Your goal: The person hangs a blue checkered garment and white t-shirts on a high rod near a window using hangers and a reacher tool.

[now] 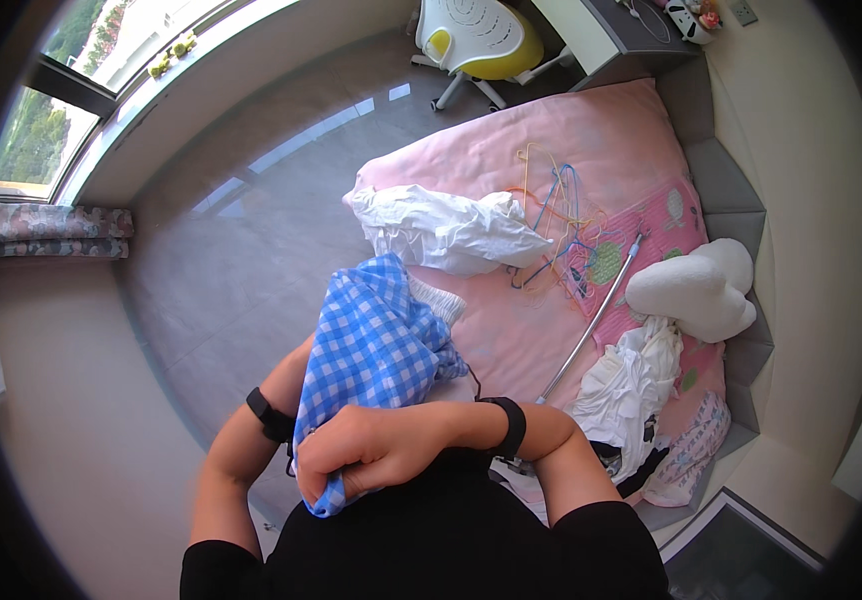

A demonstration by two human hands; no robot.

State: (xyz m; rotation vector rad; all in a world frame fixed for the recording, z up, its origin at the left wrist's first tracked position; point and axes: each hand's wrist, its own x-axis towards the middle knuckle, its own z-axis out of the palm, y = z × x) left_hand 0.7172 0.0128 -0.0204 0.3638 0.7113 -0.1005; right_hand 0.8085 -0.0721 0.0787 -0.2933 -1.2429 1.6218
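A blue and white checked cloth hangs bunched in front of my body. My right hand is closed on its lower edge, with a fold poking out under the fingers. My left forearm reaches up behind the cloth, which hides the left hand and its fingers. Whether the cloth is a garment cannot be told from its folds. A white ribbed piece of fabric shows beside it. Just beyond, a crumpled white garment lies on the pink bedding.
Tangled coloured hangers and a metal pole lie on the bedding. To the right are a white plush cushion and a heap of white clothes. A yellow and white chair stands beyond, near a desk. A window is at left.
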